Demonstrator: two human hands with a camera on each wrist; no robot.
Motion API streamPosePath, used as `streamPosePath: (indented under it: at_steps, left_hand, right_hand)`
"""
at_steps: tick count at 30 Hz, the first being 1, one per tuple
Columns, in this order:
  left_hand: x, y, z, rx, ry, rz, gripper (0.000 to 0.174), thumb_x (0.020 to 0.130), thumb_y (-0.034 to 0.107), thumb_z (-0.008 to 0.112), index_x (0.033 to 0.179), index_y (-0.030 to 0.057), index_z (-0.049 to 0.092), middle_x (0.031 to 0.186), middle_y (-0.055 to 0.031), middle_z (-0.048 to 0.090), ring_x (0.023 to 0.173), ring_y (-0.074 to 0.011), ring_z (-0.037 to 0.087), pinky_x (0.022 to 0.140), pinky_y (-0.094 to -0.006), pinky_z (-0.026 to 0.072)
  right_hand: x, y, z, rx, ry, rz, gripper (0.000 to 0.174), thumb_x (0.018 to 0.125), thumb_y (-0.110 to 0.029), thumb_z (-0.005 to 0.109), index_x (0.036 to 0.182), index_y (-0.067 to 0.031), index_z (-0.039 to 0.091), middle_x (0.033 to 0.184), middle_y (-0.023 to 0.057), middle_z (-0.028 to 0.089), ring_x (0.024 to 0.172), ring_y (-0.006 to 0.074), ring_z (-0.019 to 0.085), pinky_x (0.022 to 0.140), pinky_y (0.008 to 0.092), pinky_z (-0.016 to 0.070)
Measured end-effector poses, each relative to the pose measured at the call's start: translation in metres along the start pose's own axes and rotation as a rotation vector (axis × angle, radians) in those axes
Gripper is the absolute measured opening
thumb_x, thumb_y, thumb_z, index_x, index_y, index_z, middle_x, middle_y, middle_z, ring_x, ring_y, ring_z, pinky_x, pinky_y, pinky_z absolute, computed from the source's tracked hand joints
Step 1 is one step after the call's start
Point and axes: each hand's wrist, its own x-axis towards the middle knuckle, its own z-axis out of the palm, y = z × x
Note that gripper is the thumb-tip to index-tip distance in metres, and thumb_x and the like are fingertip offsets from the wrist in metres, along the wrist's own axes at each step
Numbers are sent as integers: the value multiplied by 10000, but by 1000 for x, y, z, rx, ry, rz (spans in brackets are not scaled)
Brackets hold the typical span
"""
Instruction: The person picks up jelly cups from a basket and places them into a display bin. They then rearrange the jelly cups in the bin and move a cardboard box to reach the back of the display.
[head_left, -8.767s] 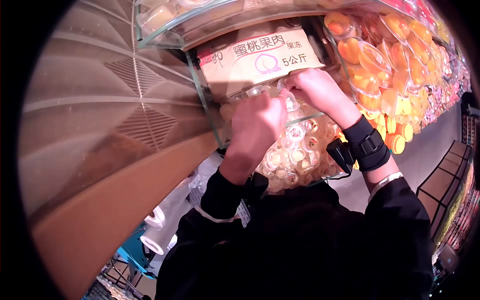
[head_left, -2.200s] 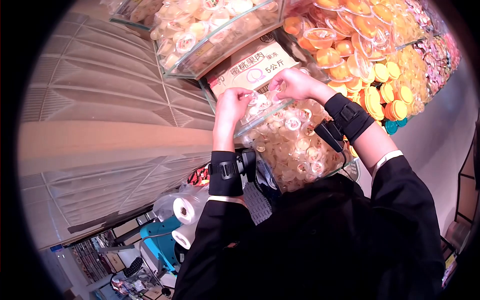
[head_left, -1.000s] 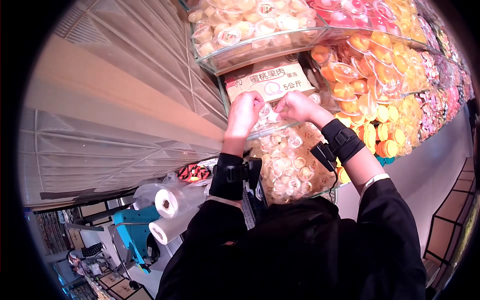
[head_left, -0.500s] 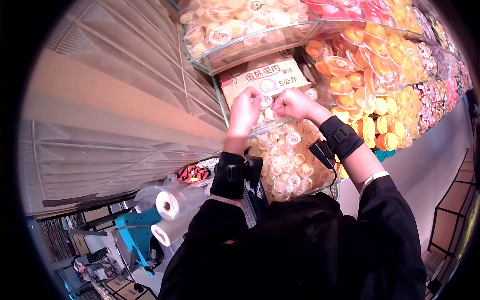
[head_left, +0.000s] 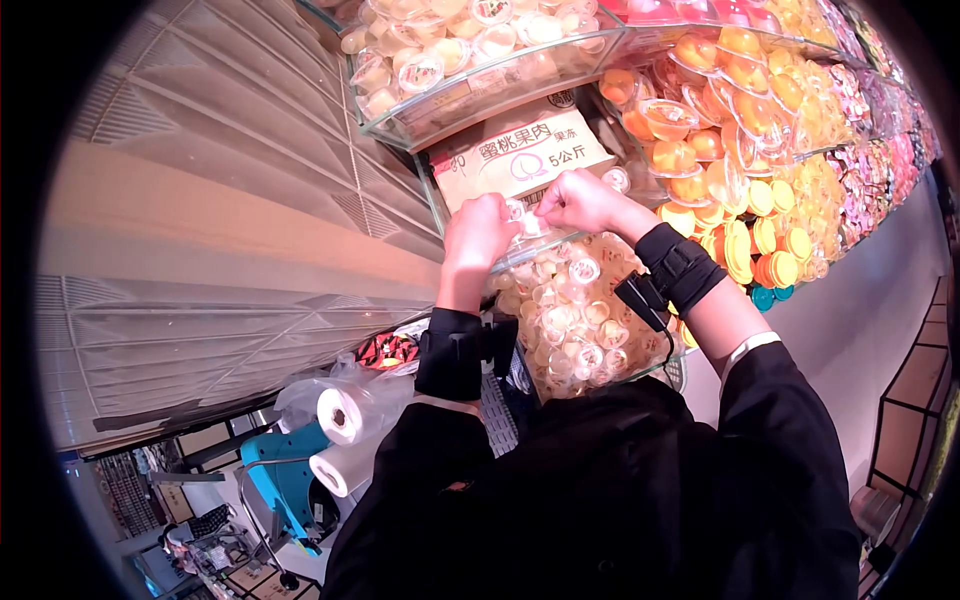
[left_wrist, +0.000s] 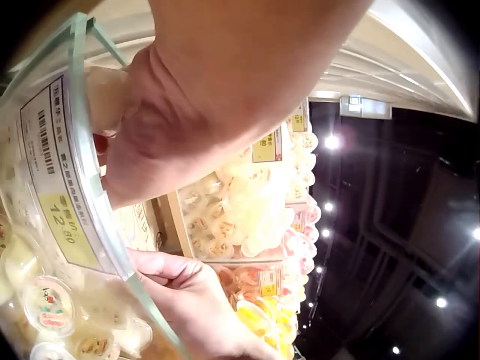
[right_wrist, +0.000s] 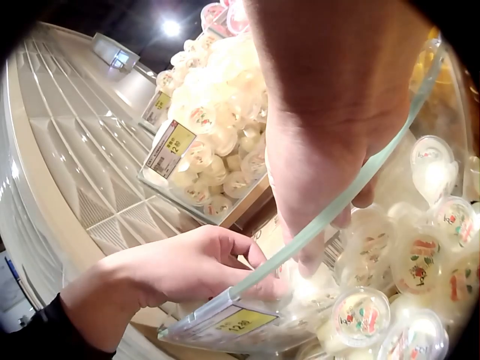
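My left hand (head_left: 480, 235) and right hand (head_left: 590, 203) meet over a clear-walled bin, just in front of a cardboard box (head_left: 520, 160) with Chinese print and a pink peach drawing. Between the fingertips sits a small pale jelly cup (head_left: 531, 225) with a clear lid. Curled left fingers (right_wrist: 244, 251) pinch at the cups behind the glass rim, their tips partly hidden. From the other side, my right fingers (right_wrist: 307, 251) point down onto a bright cup, the thumb hidden. More lidded jelly cups (right_wrist: 360, 315) lie close beside them in the bin.
A glass edge (right_wrist: 337, 206) with price tags runs in front of the hands. Above the box stands another bin of pale jelly cups (head_left: 455, 45). Orange fruit cups (head_left: 690, 130) and yellow-lidded jars (head_left: 740, 245) are at right. A beige panelled wall (head_left: 250, 180) borders the left, near plastic bag rolls (head_left: 345, 415).
Both hands stay low over the same bin; earlier they were more apart, the left fingers raised with a cup. The left hand has turned more knuckles-up. The head view has shifted slightly.
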Motion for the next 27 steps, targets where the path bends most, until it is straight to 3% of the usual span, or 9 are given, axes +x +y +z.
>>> streamPosePath:
  at_steps: [2,4,7,13,20,22,27]
  left_hand:
    - [-5,4,1,22,-55,-28,279,735,251,747,920,51,689,889,-166,686,804,-327,669,736,-374,511]
    - [-12,5,2,149,154,53,237,748,220,721,914,52,696,889,-183,684,845,-347,666,764,-397,512]
    - [-9,2,8,85,285,149,199,767,194,690,890,38,700,875,-194,683,876,-351,661,792,-411,511]
    - [0,4,2,-7,80,71,188,781,165,658,886,16,705,859,-207,680,864,-355,665,797,-401,515]
    - [-3,-6,7,-30,151,114,177,786,153,647,888,28,719,870,-197,681,858,-342,665,798,-398,512]
    - [-5,-1,8,-89,300,280,175,787,178,659,878,46,728,919,-187,673,882,-333,655,802,-402,505]
    - [0,11,11,-22,122,263,195,781,234,682,838,52,725,936,-180,664,891,-334,646,785,-410,499]
  right_hand:
    - [-1,2,1,12,9,-2,180,714,-149,750,870,-59,745,855,141,711,843,270,692,771,346,535]
    - [-1,2,2,39,1,24,175,714,-144,748,868,-61,747,849,140,711,838,260,695,769,341,535]
    - [-1,1,2,29,9,18,170,715,-137,744,867,-60,747,846,139,711,836,251,696,768,335,534]
    - [-1,-2,-1,15,0,7,175,724,-128,729,886,-63,744,860,135,712,841,261,693,767,337,534]
    - [-2,-6,-23,-9,93,17,157,770,-132,678,891,-46,728,854,139,705,833,273,685,775,354,527]
    - [-3,2,-32,-63,184,69,187,789,-129,685,944,-28,715,850,135,712,774,219,692,715,323,529]
    - [-12,9,-34,-187,71,115,205,757,-177,717,916,-48,719,851,143,701,827,274,683,770,362,528]
